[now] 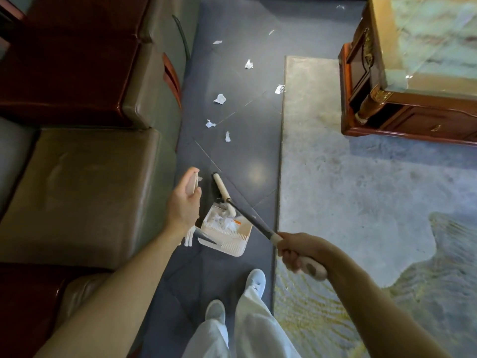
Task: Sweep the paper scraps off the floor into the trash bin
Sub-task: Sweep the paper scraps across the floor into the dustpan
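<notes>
My left hand [183, 202] grips the pale upright handle of a cream dustpan [227, 239] that rests on the dark tiled floor. Several white scraps lie inside the pan. My right hand [296, 251] holds the end grip of a broom [247, 218] with a black shaft. Its cream head with black bristles [219, 188] sits at the pan's mouth. Several white paper scraps lie further up the floor strip, such as one scrap [220, 98], another [248, 64] and a third [279, 89] at the rug's edge. No trash bin is in view.
A brown and olive leather sofa [90, 177] lines the left side. A grey patterned rug [374, 202] covers the right. A carved wooden table [387, 99] with a glass top stands at the upper right. My feet in pale shoes [255, 280] stand on the tiles below the pan.
</notes>
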`<state>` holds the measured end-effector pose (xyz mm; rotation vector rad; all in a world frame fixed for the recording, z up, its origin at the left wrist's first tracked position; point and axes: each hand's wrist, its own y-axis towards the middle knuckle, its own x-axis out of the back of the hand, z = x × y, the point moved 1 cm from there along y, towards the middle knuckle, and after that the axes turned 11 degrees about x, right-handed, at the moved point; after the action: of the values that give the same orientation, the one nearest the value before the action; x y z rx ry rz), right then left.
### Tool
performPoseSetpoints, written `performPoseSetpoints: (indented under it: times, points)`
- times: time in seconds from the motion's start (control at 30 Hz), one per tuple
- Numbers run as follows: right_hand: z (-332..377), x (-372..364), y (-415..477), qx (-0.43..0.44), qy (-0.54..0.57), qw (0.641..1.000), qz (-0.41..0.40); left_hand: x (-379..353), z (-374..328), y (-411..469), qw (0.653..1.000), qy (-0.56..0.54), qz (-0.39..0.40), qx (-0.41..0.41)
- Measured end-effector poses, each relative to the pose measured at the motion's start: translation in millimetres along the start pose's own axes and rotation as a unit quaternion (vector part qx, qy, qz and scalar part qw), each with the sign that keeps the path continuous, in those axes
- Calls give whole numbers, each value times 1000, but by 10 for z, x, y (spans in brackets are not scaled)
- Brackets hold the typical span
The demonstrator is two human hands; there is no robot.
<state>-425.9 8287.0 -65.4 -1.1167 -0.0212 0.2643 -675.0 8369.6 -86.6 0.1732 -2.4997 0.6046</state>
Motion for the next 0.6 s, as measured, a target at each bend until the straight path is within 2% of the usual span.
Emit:
performPoseSetpoints:
  times: [0.17,0.37,0.6]
  points:
    - [179,-56,-286,2,-22,999,49,65,-24,-13,1000,15,-10,6]
    - [487,-130,-539,54,-103,993,26,313,187,-111,998,-27,-39,29]
    - [1166,-217,-312,66,-21,998,11,698,353,-58,996,-23,-80,18]
